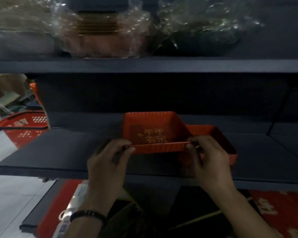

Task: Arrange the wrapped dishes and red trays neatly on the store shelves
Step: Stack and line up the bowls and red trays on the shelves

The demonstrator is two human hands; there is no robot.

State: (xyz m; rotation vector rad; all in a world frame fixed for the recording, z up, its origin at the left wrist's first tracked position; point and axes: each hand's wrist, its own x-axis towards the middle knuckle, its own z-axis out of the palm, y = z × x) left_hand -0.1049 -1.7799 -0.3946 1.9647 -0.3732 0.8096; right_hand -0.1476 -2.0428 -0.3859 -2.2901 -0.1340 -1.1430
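Both hands, left [108, 162] and right [208, 158], pinch the near corners of a red tray [155, 133] tilted open-side toward the camera, long axis along the shelf's [58, 152] front edge; a second tray [220, 143] sits half-hidden behind; wrapped dishes [100, 28] above are blurred.

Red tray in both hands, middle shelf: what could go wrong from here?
1. The red tray is pinched only at its near corners by the left hand and right hand, so it could tip or slip.
2. It overlaps a second tray on its right; pushing it in may shove that tray out of line.
3. Both sit near the middle shelf front edge; a nudge might drop one.
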